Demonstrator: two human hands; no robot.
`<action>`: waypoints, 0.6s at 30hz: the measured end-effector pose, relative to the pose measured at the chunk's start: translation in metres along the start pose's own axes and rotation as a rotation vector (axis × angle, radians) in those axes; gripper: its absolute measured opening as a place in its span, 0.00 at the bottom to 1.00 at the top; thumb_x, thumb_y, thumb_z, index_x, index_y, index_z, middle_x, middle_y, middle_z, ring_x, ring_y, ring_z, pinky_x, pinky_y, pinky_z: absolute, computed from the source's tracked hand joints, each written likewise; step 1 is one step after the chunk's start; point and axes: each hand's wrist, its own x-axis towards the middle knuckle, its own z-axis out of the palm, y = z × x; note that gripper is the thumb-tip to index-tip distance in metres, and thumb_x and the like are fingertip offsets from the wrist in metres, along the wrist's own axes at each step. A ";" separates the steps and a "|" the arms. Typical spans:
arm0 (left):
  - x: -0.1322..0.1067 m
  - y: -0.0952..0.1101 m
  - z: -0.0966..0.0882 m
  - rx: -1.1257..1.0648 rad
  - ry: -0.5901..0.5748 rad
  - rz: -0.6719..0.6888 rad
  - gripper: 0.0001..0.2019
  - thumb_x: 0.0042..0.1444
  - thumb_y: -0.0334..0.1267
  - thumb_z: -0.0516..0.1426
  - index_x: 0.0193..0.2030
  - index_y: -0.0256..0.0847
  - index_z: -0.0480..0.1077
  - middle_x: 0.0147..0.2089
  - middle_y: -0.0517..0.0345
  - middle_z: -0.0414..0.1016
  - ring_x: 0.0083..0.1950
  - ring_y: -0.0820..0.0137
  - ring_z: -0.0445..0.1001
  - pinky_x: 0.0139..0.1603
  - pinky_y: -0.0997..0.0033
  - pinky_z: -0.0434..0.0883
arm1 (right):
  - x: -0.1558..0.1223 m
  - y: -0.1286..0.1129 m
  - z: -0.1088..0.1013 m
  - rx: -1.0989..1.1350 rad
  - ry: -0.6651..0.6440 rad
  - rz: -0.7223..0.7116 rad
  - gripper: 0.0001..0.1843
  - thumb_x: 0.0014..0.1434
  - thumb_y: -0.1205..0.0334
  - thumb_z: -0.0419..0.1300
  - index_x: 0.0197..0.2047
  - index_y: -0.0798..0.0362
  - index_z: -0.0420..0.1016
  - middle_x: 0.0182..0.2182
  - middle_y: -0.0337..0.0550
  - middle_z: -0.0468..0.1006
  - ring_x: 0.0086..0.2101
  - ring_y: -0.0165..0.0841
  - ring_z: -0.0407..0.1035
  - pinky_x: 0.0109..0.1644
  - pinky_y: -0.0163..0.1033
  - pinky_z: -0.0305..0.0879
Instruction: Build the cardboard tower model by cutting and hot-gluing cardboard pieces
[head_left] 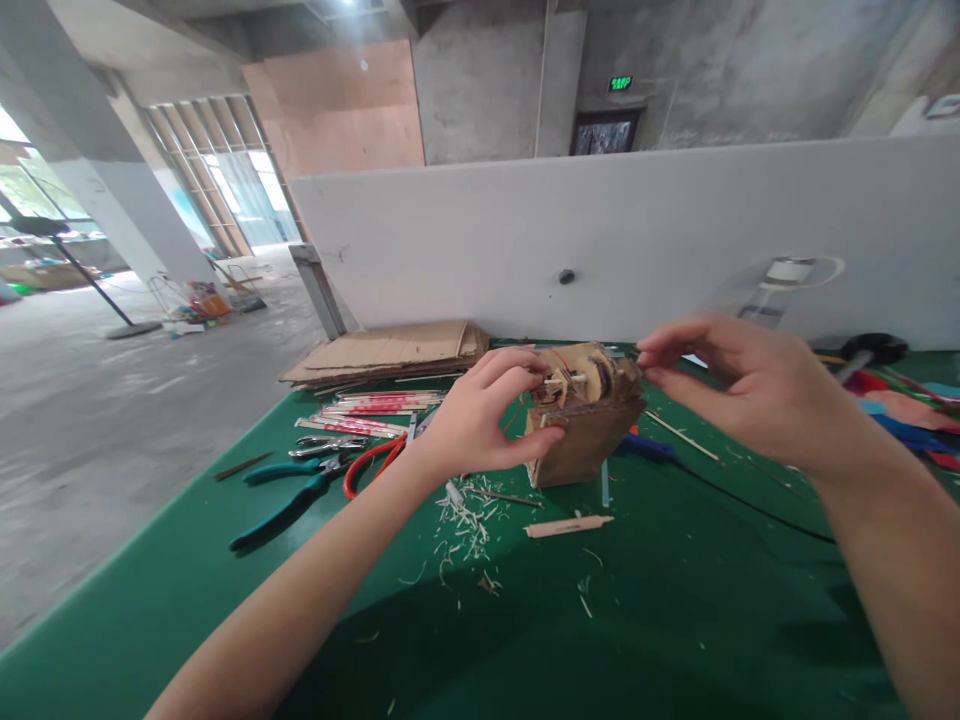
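Observation:
A small cardboard box (581, 450) stands on the green table, with a round cardboard wheel and a thin wooden stick (564, 380) along its top. My left hand (491, 412) grips its left side, thumb at the front and fingers over the top edge. At the upper right corner, the thumb and fingers of my right hand (735, 385) are pinched close together. What sits between those fingertips is too small to make out. A reddish wire hangs beside my left fingers.
Left of the box lie teal-handled pliers (289, 490), orange-handled scissors (367, 468), a metal hole punch (326, 446) and wrapped chopsticks (367, 412). Cardboard sheets (390, 350) are stacked behind. Wood shavings (469, 520) and a marker pen (568, 526) lie in front. A blue tool (649, 447) trails a black cord.

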 end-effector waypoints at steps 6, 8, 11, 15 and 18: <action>0.001 -0.001 0.001 0.003 -0.006 0.011 0.18 0.50 0.43 0.60 0.44 0.41 0.61 0.50 0.45 0.69 0.58 0.58 0.64 0.56 0.52 0.67 | 0.002 0.000 0.000 -0.123 -0.027 -0.004 0.08 0.60 0.56 0.56 0.40 0.48 0.72 0.36 0.41 0.76 0.35 0.33 0.70 0.35 0.37 0.65; 0.001 -0.001 0.001 0.010 -0.006 0.009 0.18 0.50 0.43 0.60 0.44 0.40 0.60 0.49 0.45 0.69 0.58 0.59 0.65 0.56 0.53 0.67 | 0.003 0.000 0.002 -0.157 -0.030 -0.028 0.09 0.61 0.55 0.53 0.40 0.49 0.71 0.35 0.42 0.76 0.34 0.33 0.69 0.34 0.37 0.65; 0.001 0.000 0.001 0.022 -0.007 -0.005 0.18 0.50 0.43 0.60 0.44 0.40 0.60 0.50 0.45 0.69 0.57 0.60 0.65 0.55 0.54 0.68 | 0.005 0.000 0.003 -0.218 -0.021 -0.076 0.11 0.62 0.56 0.51 0.42 0.50 0.71 0.34 0.43 0.76 0.34 0.35 0.70 0.34 0.38 0.64; 0.001 0.000 0.001 0.031 -0.009 -0.015 0.17 0.50 0.43 0.60 0.44 0.39 0.61 0.50 0.44 0.68 0.57 0.60 0.65 0.55 0.55 0.68 | 0.005 0.000 0.001 -0.288 0.027 -0.047 0.13 0.64 0.58 0.46 0.45 0.48 0.68 0.30 0.42 0.74 0.31 0.36 0.69 0.34 0.40 0.64; 0.001 0.001 0.001 0.033 -0.010 -0.010 0.18 0.51 0.44 0.59 0.44 0.39 0.61 0.50 0.44 0.68 0.57 0.60 0.65 0.56 0.54 0.67 | 0.004 -0.001 0.000 -0.273 0.045 -0.004 0.12 0.64 0.56 0.47 0.44 0.46 0.69 0.32 0.43 0.75 0.34 0.39 0.70 0.37 0.43 0.65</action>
